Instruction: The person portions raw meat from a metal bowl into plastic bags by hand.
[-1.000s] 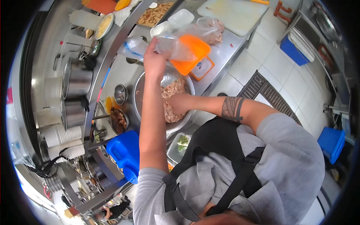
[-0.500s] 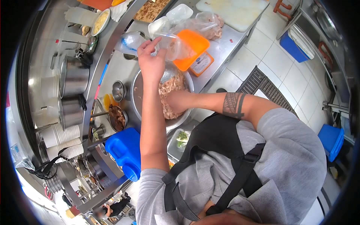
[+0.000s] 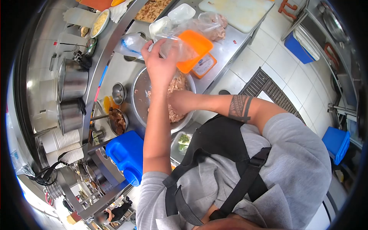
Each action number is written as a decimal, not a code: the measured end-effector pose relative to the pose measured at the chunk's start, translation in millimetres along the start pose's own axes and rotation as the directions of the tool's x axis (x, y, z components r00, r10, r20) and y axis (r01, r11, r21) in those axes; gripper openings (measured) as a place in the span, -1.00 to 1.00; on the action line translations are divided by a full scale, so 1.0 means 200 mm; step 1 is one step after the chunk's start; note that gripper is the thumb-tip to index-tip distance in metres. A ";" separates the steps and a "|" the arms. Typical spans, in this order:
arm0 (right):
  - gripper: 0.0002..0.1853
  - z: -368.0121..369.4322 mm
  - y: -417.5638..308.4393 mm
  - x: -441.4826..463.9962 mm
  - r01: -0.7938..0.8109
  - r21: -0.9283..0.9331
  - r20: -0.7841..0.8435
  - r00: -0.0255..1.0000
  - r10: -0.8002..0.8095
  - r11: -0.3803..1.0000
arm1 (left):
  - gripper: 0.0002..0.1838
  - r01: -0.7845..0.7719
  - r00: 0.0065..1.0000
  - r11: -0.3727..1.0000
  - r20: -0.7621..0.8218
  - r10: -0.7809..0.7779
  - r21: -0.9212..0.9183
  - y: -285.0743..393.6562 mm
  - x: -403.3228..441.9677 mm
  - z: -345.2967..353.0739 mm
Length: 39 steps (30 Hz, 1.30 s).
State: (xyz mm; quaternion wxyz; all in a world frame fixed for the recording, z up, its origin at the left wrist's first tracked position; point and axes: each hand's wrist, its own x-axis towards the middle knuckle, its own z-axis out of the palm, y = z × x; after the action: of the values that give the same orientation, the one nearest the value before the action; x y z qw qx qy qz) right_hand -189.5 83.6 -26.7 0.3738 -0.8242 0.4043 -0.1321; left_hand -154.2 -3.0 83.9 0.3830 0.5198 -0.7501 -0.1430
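Observation:
Above the far rim of a large metal bowl (image 3: 138,100), my left hand (image 3: 161,66) is raised with its fingers spread. Some fingertips overlap a clear plastic bag (image 3: 165,45), beside an orange tub (image 3: 196,44); I cannot make out whether they touch it. My right hand (image 3: 179,102) is down in the chopped raw meat (image 3: 177,82) in the bowl, its fingers hidden. An orange-framed scale (image 3: 204,66) sits right of the bowl. Behind the tub lies a plastic bag of meat (image 3: 217,28).
A blue tray (image 3: 128,153) stands near my left forearm. Left of the bowl are a small metal bowl (image 3: 118,93) and a pan of brown food (image 3: 117,122). White containers (image 3: 181,13) and a cutting board (image 3: 237,11) are at the back. A person (image 3: 119,212) is at lower left.
My left hand has loosened from the clear plastic, and its fingers have spread. My right hand stays in the meat. The view has shifted slightly.

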 end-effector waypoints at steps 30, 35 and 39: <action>-0.79 -1.14 -0.02 0.08 -0.220 -0.365 -0.433 0.900 0.044 0.905 | -0.67 0.443 0.798 0.651 -0.060 -0.600 -0.617 -0.40 -1.05 -0.54; -0.87 -0.97 -0.47 -0.06 0.249 -0.048 -0.675 0.706 -0.215 0.967 | -0.68 0.437 0.684 0.578 -0.163 -0.711 -0.689 -0.36 -1.25 -0.75; -0.80 -0.36 -0.40 0.08 0.296 0.069 -0.602 0.774 -0.197 0.953 | -0.72 0.273 0.732 0.687 -0.318 -0.603 -0.673 -0.31 -1.15 -0.80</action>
State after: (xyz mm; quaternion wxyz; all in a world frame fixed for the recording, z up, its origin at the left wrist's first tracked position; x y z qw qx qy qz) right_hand -170.0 66.0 78.8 0.2740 -0.7556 0.3764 -0.4607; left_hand 41.5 205.8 55.0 0.6615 0.5642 -0.3828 -0.3123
